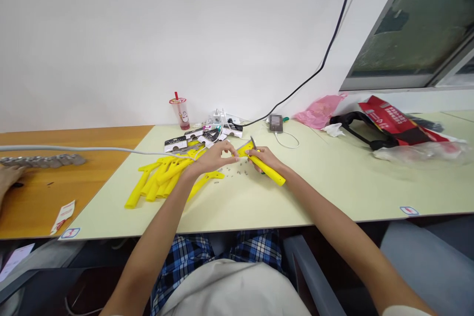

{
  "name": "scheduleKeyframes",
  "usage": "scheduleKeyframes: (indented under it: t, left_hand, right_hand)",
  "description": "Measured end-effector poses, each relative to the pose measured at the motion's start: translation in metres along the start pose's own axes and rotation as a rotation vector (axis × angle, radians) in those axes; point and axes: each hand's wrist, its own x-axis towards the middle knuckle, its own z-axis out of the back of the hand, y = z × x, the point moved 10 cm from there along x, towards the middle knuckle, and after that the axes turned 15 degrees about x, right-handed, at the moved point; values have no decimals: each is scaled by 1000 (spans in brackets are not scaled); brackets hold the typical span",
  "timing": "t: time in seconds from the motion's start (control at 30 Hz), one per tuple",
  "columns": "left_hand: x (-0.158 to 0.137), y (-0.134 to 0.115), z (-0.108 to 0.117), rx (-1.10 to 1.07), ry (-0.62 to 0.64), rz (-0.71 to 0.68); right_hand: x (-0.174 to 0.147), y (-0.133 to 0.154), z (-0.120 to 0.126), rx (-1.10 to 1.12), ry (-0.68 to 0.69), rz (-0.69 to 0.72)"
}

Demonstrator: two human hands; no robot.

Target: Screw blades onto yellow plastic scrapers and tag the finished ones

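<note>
My right hand (267,157) is closed around a yellow plastic handle (273,173), which slants from upper left to lower right. The thin dark end of a tool (253,142) also sticks up from this hand; its kind is unclear. My left hand (218,156) is pinched beside the handle's wide upper end, and whatever lies between its fingertips is too small to make out. Under the hands, several tiny metal pieces (241,173) are scattered on the table. A pile of similar yellow handles (163,177) lies to the left, partly behind my left forearm.
Black-and-white cards (176,144) and cables lie at the back, near a drink cup (180,113). A small grey device (276,123) stands by the wall. Pink plastic (320,111) and a red bag (392,121) lie right. Another person's hand (10,177) is far left.
</note>
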Motion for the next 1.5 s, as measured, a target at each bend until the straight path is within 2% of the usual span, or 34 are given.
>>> scheduleKeyframes:
  t: [0.07,0.1,0.3,0.43,0.73,1.03,1.13,1.2,1.27,1.37,1.5]
  left_hand:
    - [9,9,7,-21,-108,81]
    - [13,13,4,-35,-116,102]
    - [13,32,-26,-330,-34,198]
    - [6,40,-33,-498,-7,235]
    - [4,51,-41,-662,14,294]
    - [6,50,-45,-708,25,289]
    - [-4,45,-28,-608,-52,262]
    - [-20,39,-7,-357,-158,212]
    - [-43,31,6,-75,-196,171]
    - [-78,24,2,168,-87,134]
    - [-100,33,-7,224,19,168]
  right_hand:
    - [-3,2,-6,-8,25,-3]
    - [-4,2,-9,-12,35,-5]
    - [-8,0,-17,-45,81,-45]
    - [-8,-4,-20,-57,121,-70]
    - [-11,-8,-26,-36,131,-120]
    - [-11,-9,-29,-17,152,-112]
    - [-9,-6,-26,49,107,-105]
    - [-7,-3,-20,96,58,-80]
    - [-4,-1,-14,132,16,-52]
    - [-1,-2,-9,163,-18,-38]
    - [1,-7,-8,163,-25,-43]
